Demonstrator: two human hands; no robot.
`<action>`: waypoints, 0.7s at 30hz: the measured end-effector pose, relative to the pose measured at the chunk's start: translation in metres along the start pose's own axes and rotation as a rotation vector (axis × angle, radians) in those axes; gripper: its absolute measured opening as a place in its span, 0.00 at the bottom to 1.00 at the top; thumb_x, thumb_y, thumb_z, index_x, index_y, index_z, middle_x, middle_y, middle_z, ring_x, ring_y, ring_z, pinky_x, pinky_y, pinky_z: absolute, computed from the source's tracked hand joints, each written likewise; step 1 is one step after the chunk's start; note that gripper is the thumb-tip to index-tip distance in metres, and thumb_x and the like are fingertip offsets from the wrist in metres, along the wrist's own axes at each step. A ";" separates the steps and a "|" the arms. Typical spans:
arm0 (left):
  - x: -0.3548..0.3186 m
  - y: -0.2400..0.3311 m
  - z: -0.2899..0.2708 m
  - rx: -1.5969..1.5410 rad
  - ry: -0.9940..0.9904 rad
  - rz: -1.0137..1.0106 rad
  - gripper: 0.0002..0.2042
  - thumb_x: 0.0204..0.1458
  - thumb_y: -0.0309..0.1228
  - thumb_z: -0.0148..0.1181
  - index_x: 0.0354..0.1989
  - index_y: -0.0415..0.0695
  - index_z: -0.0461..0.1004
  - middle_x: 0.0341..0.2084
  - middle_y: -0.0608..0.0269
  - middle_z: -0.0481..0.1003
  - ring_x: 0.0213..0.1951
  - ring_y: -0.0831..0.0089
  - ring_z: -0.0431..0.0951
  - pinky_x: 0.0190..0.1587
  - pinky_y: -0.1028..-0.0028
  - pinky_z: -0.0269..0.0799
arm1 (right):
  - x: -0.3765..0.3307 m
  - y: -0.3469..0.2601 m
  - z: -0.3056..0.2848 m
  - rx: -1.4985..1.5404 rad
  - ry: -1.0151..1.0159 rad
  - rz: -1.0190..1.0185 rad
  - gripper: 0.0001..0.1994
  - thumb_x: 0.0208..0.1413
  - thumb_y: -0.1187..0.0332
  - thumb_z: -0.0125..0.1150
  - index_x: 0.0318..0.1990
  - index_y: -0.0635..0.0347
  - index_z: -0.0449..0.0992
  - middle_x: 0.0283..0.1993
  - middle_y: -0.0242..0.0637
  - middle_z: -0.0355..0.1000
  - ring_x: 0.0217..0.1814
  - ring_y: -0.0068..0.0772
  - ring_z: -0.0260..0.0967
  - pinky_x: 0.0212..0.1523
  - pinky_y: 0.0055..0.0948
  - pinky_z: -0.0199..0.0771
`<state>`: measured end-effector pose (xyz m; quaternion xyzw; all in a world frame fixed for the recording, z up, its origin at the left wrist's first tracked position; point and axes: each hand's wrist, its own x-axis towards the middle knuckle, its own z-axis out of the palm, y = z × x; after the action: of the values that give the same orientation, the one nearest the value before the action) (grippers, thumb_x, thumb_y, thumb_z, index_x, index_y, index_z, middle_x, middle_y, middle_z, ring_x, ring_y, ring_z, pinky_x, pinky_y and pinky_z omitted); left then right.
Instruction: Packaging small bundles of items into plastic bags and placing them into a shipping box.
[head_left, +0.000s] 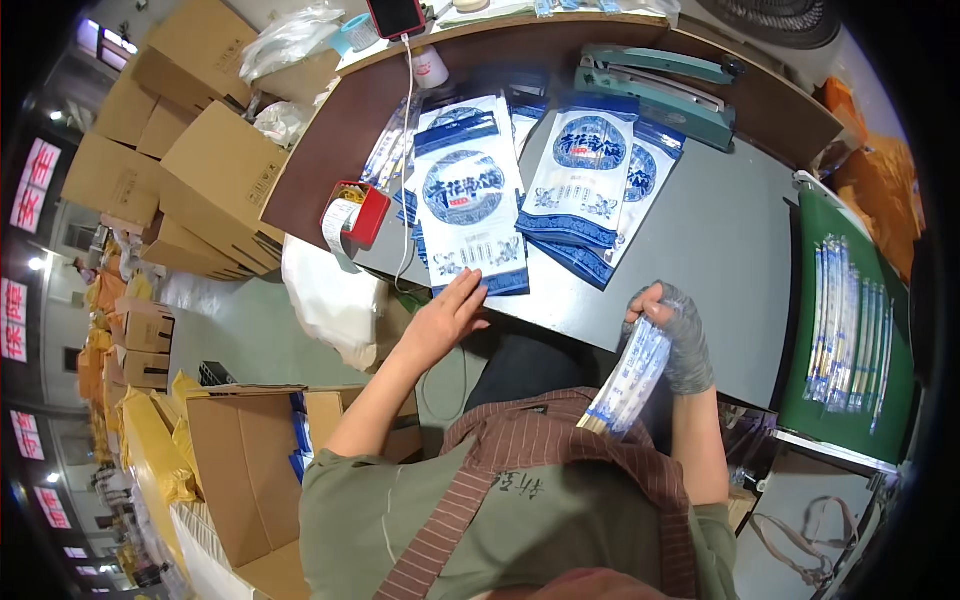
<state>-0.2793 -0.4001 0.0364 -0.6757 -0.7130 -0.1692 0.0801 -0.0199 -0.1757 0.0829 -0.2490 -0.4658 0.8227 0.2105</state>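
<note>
Packets (634, 372) clamped in our right fingers (652, 296), left fingers (464, 290) loosely together touch a pouch (462, 205); pickup seems in hand, needing an edge pinch.

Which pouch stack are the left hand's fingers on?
The left stack, beside the red holder; the right stack, nearer the teal device, is untouched.

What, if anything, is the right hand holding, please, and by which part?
The right hand holds a bundle of slim blue-and-white packets by its upper end.

Pouches (467, 210) lie on the table (735, 250), left of the belt (820, 215).
</note>
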 end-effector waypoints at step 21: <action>0.148 0.128 0.062 -0.627 0.032 -0.165 0.05 0.47 0.27 0.60 0.28 0.39 0.79 0.28 0.50 0.73 0.35 0.50 0.74 0.38 0.60 0.69 | -0.043 -0.001 -0.017 0.018 0.119 -0.100 0.13 0.48 0.61 0.62 0.33 0.63 0.72 0.30 0.39 0.72 0.28 0.27 0.71 0.29 0.25 0.74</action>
<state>-0.1562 -0.2365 0.0465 -0.6046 -0.6771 -0.3973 -0.1346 0.0239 -0.1890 0.0854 -0.2720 -0.4571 0.7989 0.2808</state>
